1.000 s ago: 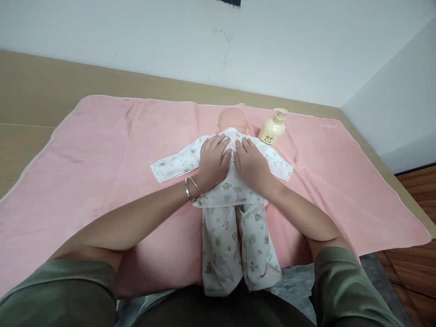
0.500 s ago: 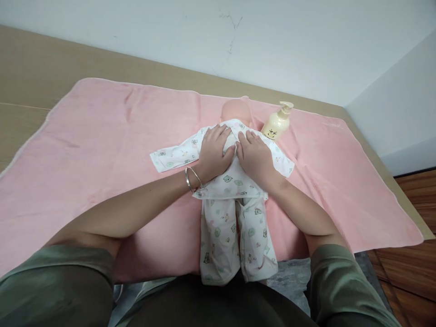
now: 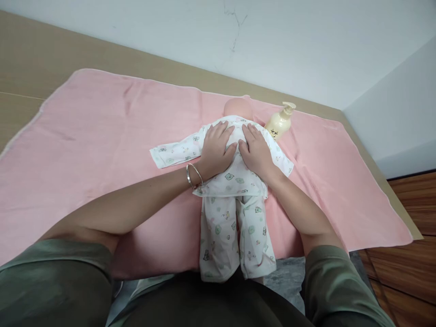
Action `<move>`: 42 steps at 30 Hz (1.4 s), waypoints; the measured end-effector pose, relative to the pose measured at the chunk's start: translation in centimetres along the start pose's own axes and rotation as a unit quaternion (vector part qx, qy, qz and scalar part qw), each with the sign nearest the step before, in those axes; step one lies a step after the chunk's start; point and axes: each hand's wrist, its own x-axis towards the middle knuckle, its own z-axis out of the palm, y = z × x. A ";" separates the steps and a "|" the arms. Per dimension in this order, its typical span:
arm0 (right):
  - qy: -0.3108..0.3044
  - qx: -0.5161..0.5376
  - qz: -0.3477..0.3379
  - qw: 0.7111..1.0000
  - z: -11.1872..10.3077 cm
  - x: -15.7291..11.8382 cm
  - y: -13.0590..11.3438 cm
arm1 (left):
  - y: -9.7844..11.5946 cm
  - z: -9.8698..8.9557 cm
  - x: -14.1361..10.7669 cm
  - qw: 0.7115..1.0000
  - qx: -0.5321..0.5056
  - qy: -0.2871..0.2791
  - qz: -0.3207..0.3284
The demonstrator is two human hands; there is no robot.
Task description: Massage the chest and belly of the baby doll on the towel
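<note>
A baby doll lies on a pink blanket, its bald head toward the wall and its face out of sight. It wears a white printed top and matching trousers. My left hand rests flat on the left side of the upper top, fingers spread, a silver bangle at the wrist. On the right side of the top lies my right hand, palm down with its fingers apart. The two thumbs nearly meet in the middle. Neither hand holds anything.
The pink blanket covers much of a wooden table. A cream pump bottle leans at the doll's upper right. Behind the table stands a pale wall. Brown wooden panels are at the far right.
The view has shifted slightly. Both hands remain on the top, with the right hand's fingers a little more spread and the gap between the hands slightly wider.
</note>
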 end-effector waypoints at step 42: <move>0.019 0.008 -0.003 1.000 0.4 -0.1 0.5 | -0.1 0.0 0.0 1.000 -0.009 -0.001 0.002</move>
